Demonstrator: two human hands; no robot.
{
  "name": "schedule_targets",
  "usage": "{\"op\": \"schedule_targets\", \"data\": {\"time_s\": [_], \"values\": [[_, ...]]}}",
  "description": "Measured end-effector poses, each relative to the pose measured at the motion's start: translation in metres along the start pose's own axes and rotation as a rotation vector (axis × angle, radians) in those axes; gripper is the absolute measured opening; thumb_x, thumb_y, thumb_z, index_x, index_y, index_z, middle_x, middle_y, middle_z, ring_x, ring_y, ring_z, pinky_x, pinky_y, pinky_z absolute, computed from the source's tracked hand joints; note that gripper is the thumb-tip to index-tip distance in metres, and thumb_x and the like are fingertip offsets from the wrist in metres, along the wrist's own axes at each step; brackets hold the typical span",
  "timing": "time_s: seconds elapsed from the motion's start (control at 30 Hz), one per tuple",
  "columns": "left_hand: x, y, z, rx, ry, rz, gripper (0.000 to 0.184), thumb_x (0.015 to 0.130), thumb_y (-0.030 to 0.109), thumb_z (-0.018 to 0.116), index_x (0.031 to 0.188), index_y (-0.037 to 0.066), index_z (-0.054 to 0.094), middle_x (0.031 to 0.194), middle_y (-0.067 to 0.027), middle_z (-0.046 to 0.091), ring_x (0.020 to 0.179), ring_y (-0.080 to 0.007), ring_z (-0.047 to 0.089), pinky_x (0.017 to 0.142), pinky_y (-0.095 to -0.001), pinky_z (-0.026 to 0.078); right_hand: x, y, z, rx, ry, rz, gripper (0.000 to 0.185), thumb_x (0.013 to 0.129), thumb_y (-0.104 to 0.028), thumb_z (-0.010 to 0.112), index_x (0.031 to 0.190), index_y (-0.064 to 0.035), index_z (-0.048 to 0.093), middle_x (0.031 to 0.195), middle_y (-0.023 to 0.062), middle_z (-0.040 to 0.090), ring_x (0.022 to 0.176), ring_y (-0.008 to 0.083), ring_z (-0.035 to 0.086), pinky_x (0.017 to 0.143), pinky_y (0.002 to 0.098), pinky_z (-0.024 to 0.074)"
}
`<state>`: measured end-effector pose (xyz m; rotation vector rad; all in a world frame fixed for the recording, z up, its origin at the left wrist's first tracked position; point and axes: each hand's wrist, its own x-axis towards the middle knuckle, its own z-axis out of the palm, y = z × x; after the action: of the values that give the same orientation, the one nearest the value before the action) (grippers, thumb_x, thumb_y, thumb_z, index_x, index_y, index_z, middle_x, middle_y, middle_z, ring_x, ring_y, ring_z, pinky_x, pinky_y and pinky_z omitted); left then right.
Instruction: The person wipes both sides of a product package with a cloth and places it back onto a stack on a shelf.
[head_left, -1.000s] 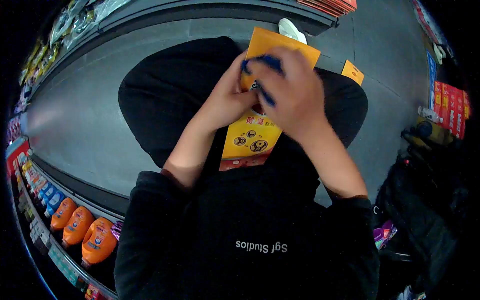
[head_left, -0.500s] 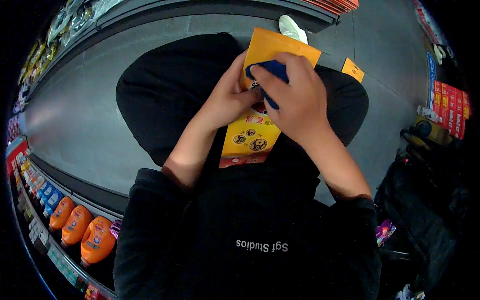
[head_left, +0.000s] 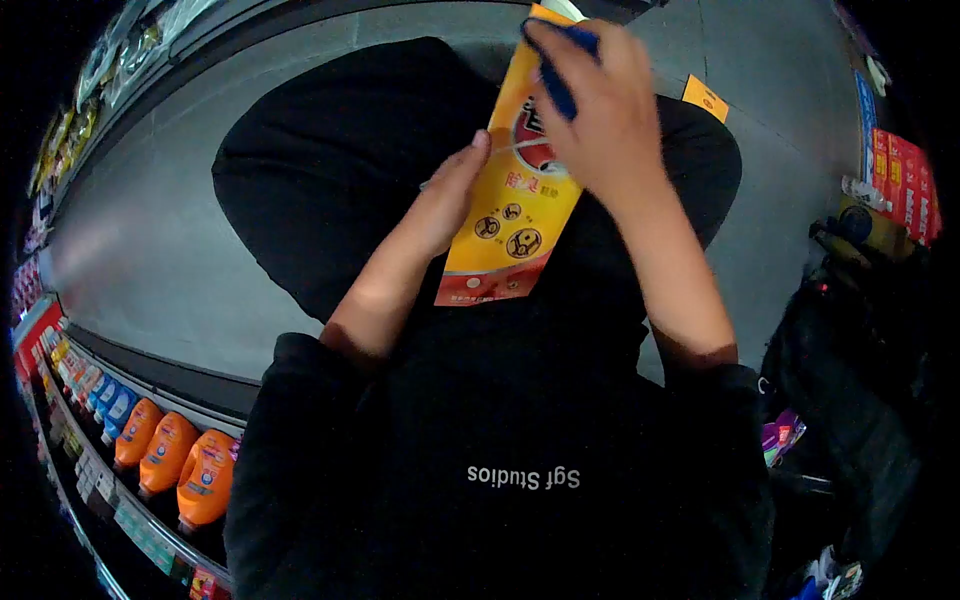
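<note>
A long yellow insole packet (head_left: 490,245) with red print and cartoon circles lies tilted over my lap, its red end towards me. My left hand (head_left: 448,200) grips its left edge, thumb along the front and the other fingers hidden behind. Near the packet's far end, my right hand (head_left: 612,125) is closed on a dark blue cloth (head_left: 560,92), which lies against the printed front. Part of the cloth is covered by the fingers, and the hand is slightly blurred.
A yellow card (head_left: 706,98) lies on the grey floor beyond my right knee. Orange detergent bottles (head_left: 207,478) line a shelf at the lower left. Red boxes (head_left: 900,185) stand at the right, above a dark bag-like heap (head_left: 850,370).
My right hand has moved with the blue cloth towards the packet's far end. My left hand has shifted from the packet's middle to its left edge, uncovering more print.
</note>
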<state>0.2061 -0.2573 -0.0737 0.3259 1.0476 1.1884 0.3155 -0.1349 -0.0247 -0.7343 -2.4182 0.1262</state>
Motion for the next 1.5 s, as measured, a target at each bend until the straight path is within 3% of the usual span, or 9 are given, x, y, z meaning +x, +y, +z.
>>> {"op": "schedule_targets", "data": {"time_s": [0.27, 0.47, 0.63, 0.77, 0.97, 1.03, 1.1, 1.27, 1.5], "values": [[0.019, 0.022, -0.011, -0.113, 0.224, 0.292, 0.04, 0.096, 0.034, 0.036, 0.113, 0.001, 0.051, 0.106, -0.0122, 0.06, 0.094, -0.019, 0.06, 0.081, -0.0304, 0.048, -0.07, -0.056, 0.001, 0.29, -0.3, -0.112, 0.049, 0.061, -0.014, 0.07, 0.109, -0.0105, 0.058, 0.101, 0.0088, 0.049, 0.093, 0.0271, 0.05, 0.079, 0.0384, 0.0431], [0.023, 0.065, -0.031, -0.135, 0.318, 0.486, 0.041, 0.097, 0.034, 0.033, 0.112, -0.002, 0.047, 0.106, -0.0144, 0.06, 0.09, -0.0219, 0.063, 0.074, -0.0319, 0.052, -0.081, -0.061, -0.029, 0.664, -0.651, -0.321, 0.031, 0.06, -0.014, 0.071, 0.09, -0.0092, 0.062, 0.09, 0.0082, 0.052, 0.084, 0.025, 0.053, 0.073, 0.0359, 0.0455], [0.02, 0.083, -0.041, -0.144, 0.389, 0.541, 0.039, 0.096, 0.034, 0.035, 0.118, 0.003, 0.046, 0.113, -0.0133, 0.058, 0.096, -0.0245, 0.061, 0.081, -0.0362, 0.051, -0.075, -0.036, -0.051, 0.793, -0.382, 0.085, 0.01, 0.066, -0.007, 0.063, 0.075, -0.0023, 0.062, 0.077, 0.0135, 0.057, 0.07, 0.0259, 0.057, 0.06, 0.0325, 0.0458], [0.021, 0.081, -0.037, -0.166, 0.376, 0.532, 0.04, 0.096, 0.036, 0.036, 0.114, 0.002, 0.047, 0.109, -0.0131, 0.06, 0.092, -0.0223, 0.062, 0.077, -0.0333, 0.051, -0.072, -0.01, -0.05, 0.898, -0.257, 0.527, 0.017, 0.072, -0.007, 0.063, 0.086, 0.0017, 0.062, 0.09, 0.0116, 0.062, 0.087, 0.0201, 0.057, 0.081, 0.0303, 0.0418], [0.016, 0.062, -0.006, 0.127, 0.35, 0.477, 0.047, 0.093, 0.043, 0.042, 0.112, 0.002, 0.051, 0.099, -0.0087, 0.061, 0.081, -0.0174, 0.062, 0.07, -0.0295, 0.05, -0.045, -0.032, -0.044, 0.916, -0.178, 0.307, 0.048, 0.069, -0.018, 0.075, 0.108, 0.0015, 0.056, 0.104, 0.0144, 0.061, 0.099, 0.0236, 0.059, 0.086, 0.0327, 0.0445], [0.02, 0.052, 0.002, 0.169, 0.222, 0.646, 0.035, 0.093, 0.033, 0.047, 0.113, 0.004, 0.049, 0.095, -0.0069, 0.061, 0.078, -0.015, 0.06, 0.069, -0.0278, 0.05, -0.041, -0.044, -0.04, 0.877, -0.248, 0.345, 0.046, 0.07, -0.015, 0.072, 0.108, 0.0026, 0.056, 0.102, 0.0162, 0.061, 0.096, 0.0247, 0.06, 0.084, 0.0325, 0.046], [0.023, 0.05, 0.004, 0.154, 0.209, 0.599, 0.056, 0.085, 0.007, 0.058, 0.128, 0.003, 0.023, 0.099, -0.0148, 0.06, 0.085, -0.0162, 0.061, 0.073, -0.0273, 0.051, -0.034, -0.055, -0.034, 0.729, -0.138, 0.275, 0.041, 0.067, -0.012, 0.068, 0.104, 0.0016, 0.056, 0.091, 0.0162, 0.06, 0.085, 0.0306, 0.061, 0.074, 0.0349, 0.0493], [0.03, 0.035, -0.006, 0.089, -0.034, 0.623, 0.102, 0.068, 0.051, 0.071, 0.141, 0.02, 0.008, 0.129, -0.0186, 0.037, 0.111, -0.0304, 0.047, 0.086, -0.0408, 0.046, -0.021, -0.072, -0.034, 0.354, -0.248, 0.278, 0.042, 0.069, -0.016, 0.069, 0.106, -0.0001, 0.057, 0.092, 0.0154, 0.06, 0.079, 0.0279, 0.061, 0.07, 0.0318, 0.0483], [0.011, 0.047, -0.001, -0.538, -0.318, 0.379, 0.089, 0.073, 0.064, 0.046, 0.135, 0.002, 0.028, 0.131, -0.0233, 0.04, 0.113, -0.041, 0.047, 0.088, -0.0451, 0.047, -0.018, -0.042, -0.039, 0.785, -0.29, 0.108, 0.045, 0.072, -0.021, 0.063, 0.112, -0.0032, 0.055, 0.096, 0.0149, 0.058, 0.087, 0.0298, 0.058, 0.079, 0.0351, 0.0465]]}}
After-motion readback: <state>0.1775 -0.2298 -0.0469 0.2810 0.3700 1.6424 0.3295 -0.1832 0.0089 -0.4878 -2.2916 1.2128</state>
